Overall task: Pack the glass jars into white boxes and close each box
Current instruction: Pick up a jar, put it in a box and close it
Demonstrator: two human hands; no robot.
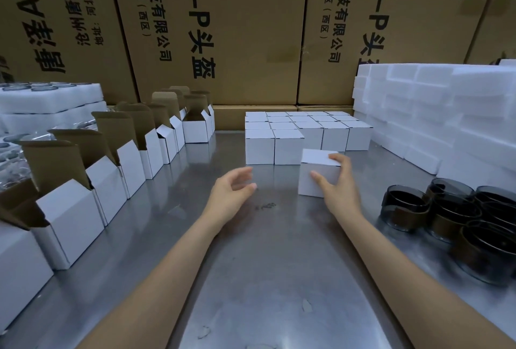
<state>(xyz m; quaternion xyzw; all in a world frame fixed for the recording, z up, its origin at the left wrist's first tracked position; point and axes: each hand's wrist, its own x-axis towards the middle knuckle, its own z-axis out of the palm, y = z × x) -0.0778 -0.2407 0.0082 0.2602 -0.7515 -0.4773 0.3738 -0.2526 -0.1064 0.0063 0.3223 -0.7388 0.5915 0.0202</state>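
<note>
Gripping a closed white box [318,172], the right hand [335,181] has its thumb on the near face and its fingers [336,157] curled over the top far edge. That box sits on the steel counter [265,251], just in front of the block of closed white boxes [293,131] stacked in neat rows toward the back. The left hand [233,193] hovers over the counter, well left of the held box, fingers loosely spread and half curled, holding nothing. Over on the right, a cluster of dark glass jars [452,217] stands on the counter, touching one another, near the right forearm. Behind them rises a wall of white foam blocks [435,114]. Down the left side runs a line of open white boxes [111,170], brown flaps standing upright, from the near corner to the back. More foam trays [50,100] sit behind that line, with jar rims showing on top. Big brown cartons [237,27] with black print close off the back.
</note>
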